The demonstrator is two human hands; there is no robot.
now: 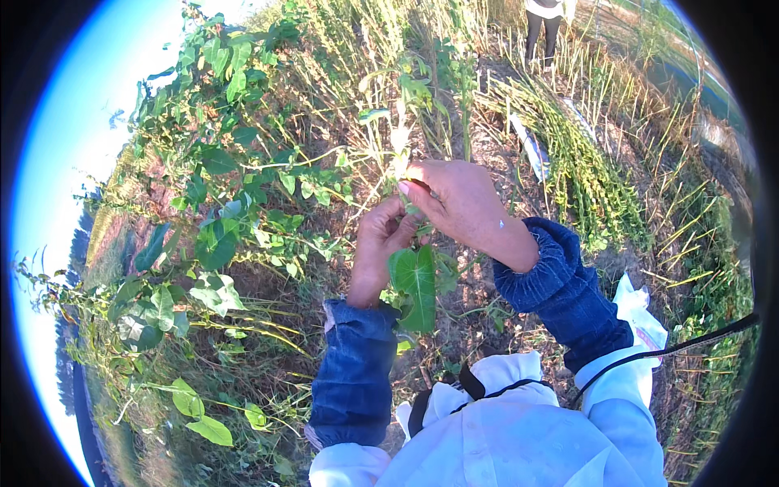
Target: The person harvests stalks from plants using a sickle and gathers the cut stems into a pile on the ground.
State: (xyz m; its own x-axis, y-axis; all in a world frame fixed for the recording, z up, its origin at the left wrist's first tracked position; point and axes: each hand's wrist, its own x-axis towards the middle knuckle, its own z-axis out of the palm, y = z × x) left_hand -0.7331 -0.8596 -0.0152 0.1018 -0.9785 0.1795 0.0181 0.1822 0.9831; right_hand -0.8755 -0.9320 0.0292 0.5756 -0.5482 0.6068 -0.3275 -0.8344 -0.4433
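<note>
My left hand (378, 250) is closed, its thumb and fingers pinched around a leafy green vine (412, 219) in front of my chest. Just above and to the right, my right hand (469, 203) bends over the same spot, thumb and forefinger pressed together on the vine. The exact point of its pinch is partly hidden by the fingers. A large heart-shaped leaf (415, 286) hangs below both hands. Beyond the fingertips, a pale, sunlit stalk (399, 134) rises among thin stems.
Broad-leaved climbing plants (215, 162) crowd the left side. Tall yellow-green stalks (357, 49) stand ahead. On the right lies a heap of cut green stalks (580, 154), with a white-and-blue strip (531, 148) beside it. A person (544, 28) stands at the far right. A black cord (682, 349) crosses near my right arm.
</note>
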